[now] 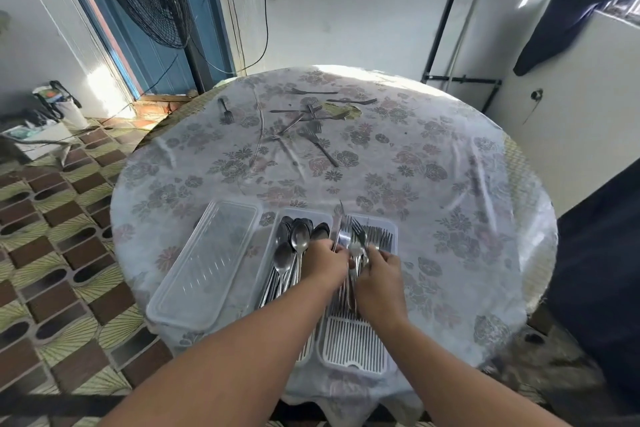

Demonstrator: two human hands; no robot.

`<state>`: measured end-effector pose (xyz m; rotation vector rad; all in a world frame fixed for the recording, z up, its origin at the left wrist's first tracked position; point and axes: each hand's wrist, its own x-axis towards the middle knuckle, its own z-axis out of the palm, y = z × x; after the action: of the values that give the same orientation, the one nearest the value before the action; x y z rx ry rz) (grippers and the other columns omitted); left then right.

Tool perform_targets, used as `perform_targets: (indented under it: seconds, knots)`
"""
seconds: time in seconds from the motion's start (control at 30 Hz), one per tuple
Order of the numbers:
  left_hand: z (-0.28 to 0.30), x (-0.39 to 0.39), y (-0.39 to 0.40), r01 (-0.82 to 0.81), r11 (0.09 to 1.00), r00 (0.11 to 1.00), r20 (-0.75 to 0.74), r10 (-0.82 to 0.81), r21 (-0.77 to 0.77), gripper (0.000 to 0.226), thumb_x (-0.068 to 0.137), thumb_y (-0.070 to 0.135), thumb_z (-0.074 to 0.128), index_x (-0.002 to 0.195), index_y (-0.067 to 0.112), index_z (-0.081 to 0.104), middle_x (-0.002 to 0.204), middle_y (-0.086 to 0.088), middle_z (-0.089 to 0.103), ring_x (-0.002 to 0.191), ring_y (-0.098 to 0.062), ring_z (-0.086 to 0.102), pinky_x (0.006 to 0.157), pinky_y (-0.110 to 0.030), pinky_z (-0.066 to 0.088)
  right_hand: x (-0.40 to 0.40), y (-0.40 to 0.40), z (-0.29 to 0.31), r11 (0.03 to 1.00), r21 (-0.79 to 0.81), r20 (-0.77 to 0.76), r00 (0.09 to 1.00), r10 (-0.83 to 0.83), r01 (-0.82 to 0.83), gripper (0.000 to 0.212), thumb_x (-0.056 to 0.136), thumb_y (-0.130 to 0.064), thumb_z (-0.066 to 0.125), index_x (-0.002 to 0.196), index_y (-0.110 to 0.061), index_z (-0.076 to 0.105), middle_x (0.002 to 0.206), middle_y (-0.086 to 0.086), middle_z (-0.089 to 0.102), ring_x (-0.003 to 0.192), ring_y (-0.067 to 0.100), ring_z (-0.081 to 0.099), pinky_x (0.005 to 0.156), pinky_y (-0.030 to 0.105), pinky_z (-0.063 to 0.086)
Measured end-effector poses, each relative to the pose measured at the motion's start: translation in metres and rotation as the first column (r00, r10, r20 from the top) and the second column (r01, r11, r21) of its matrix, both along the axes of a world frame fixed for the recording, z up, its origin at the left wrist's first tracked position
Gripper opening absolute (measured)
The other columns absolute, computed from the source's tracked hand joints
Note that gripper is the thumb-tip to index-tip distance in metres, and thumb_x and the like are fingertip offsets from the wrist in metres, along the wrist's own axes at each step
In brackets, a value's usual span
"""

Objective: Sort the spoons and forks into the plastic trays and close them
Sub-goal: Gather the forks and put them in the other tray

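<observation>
Gripping a bundle of steel forks [356, 246], tines up and pointing away, between both hands above the right plastic tray [388, 229]: left hand [323, 258] curled round the bundle from the left side, right hand [381, 274] pinching the handles from the right, fingers bent. Lying under the bundle, more forks in a flat row inside that tray, tines toward the far end, over a white ribbed drain insert [349, 343] with long narrow slots and a rounded notch at the near edge. Standing just beside it on the left, a second clear tray [277, 218], long and rectangular with rounded corners, filled with shiny spoons [299, 239], oval bowls at the far end and thin handles toward the near edge, partly hidden by the left forearm. Resting further left on the bench [467, 191], slightly turned, a translucent lid [204, 267], with faint ridges on its flat top. Covering the round bench, a glossy plastic sheet over pale cloth with faded flower print, wrinkled in places. Scattered at the far side, well apart from the trays, several loose forks [318, 142], some crossing each other, one alone [225, 111] toward the left. Beyond the bench, patterned floor tiles [52, 253] in brown and green.
</observation>
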<state>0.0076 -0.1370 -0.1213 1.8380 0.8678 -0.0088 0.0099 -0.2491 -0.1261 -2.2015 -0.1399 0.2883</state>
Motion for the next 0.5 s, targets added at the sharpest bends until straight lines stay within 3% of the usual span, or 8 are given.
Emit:
perform_targets:
  seconds: [0.03, 0.1, 0.17, 0.27, 0.37, 0.43, 0.5]
  knots:
    - [0.0, 0.0, 0.0, 0.013, 1.0, 1.0, -0.005, -0.013, 0.012, 0.012, 0.096, 0.021, 0.065, 0.091, 0.013, 0.072, 0.087, -0.002, 0.077, 0.06, -0.014, 0.058, 0.05, -0.023, 0.036, 0.001, 0.0, 0.001, 1.0, 0.018, 0.009, 1.0, -0.01, 0.01, 0.051, 0.103, -0.007, 0.039, 0.153, -0.019, 0.044, 0.137, 0.008, 0.043, 0.112, 0.018, 0.051, 0.093, 0.027, 0.046]
    - [0.0, 0.001, 0.001, 0.017, 1.0, 1.0, -0.004, -0.017, 0.018, 0.012, 0.096, 0.022, 0.065, 0.091, 0.012, 0.072, 0.086, -0.002, 0.076, 0.06, -0.014, 0.058, 0.05, -0.024, 0.036, 0.005, 0.0, -0.001, 1.0, 0.018, 0.0, 1.0, 0.004, -0.004, 0.047, 0.102, -0.007, 0.039, 0.145, -0.019, 0.053, 0.12, 0.008, 0.056, 0.094, 0.015, 0.057, 0.072, 0.02, 0.044]
    - [-0.001, 0.002, 0.003, 0.007, 1.0, 1.0, -0.003, -0.007, 0.01, 0.014, 0.096, 0.022, 0.067, 0.09, 0.01, 0.071, 0.083, -0.004, 0.073, 0.058, -0.013, 0.054, 0.049, -0.024, 0.035, 0.005, 0.001, -0.007, 1.0, -0.013, -0.032, 0.999, 0.028, -0.028, 0.046, 0.098, -0.004, 0.039, 0.137, -0.016, 0.061, 0.103, 0.01, 0.066, 0.077, 0.017, 0.059, 0.059, 0.024, 0.042]
    - [-0.003, 0.001, 0.003, 0.008, 1.0, 1.0, -0.006, -0.008, -0.008, 0.017, 0.095, 0.023, 0.069, 0.092, 0.007, 0.072, 0.086, -0.008, 0.075, 0.056, -0.013, 0.052, 0.051, -0.024, 0.035, 0.002, 0.0, -0.012, 0.998, 0.039, -0.03, 0.999, -0.04, 0.041, 0.05, 0.1, -0.008, 0.039, 0.147, -0.019, 0.053, 0.106, 0.013, 0.061, 0.084, 0.021, 0.055, 0.072, 0.036, 0.048]
    - [-0.002, 0.001, 0.003, 0.01, 1.0, 1.0, 0.009, -0.01, -0.019, 0.016, 0.094, 0.024, 0.07, 0.092, 0.009, 0.073, 0.086, -0.006, 0.076, 0.061, -0.015, 0.056, 0.054, -0.024, 0.038, 0.008, 0.003, -0.012, 0.996, 0.041, -0.077, 0.994, -0.074, 0.077, 0.046, 0.103, -0.031, 0.036, 0.145, -0.018, 0.048, 0.123, 0.016, 0.046, 0.094, 0.028, 0.057, 0.086, 0.049, 0.053]
    - [-0.001, 0.0, 0.003, 0.014, 1.0, 1.0, 0.01, -0.014, -0.01, 0.013, 0.094, 0.023, 0.07, 0.09, 0.011, 0.071, 0.08, -0.001, 0.071, 0.062, -0.014, 0.056, 0.052, -0.024, 0.036, 0.014, 0.007, -0.008, 0.999, -0.039, -0.16, 0.987, -0.027, 0.021, 0.057, 0.104, -0.038, 0.034, 0.156, -0.016, 0.03, 0.144, 0.017, 0.031, 0.115, 0.038, 0.054, 0.105, 0.053, 0.046]
    - [0.002, -0.001, 0.002, 0.016, 1.0, 1.0, 0.02, -0.016, -0.003, 0.012, 0.094, 0.022, 0.07, 0.087, 0.012, 0.07, 0.076, 0.0, 0.066, 0.062, -0.015, 0.055, 0.052, -0.024, 0.035, 0.019, 0.011, -0.006, 0.994, -0.092, -0.191, 0.981, 0.031, -0.05, 0.065, 0.107, -0.033, 0.037, 0.163, -0.014, 0.01, 0.152, 0.017, 0.018, 0.131, 0.042, 0.043, 0.115, 0.053, 0.036]
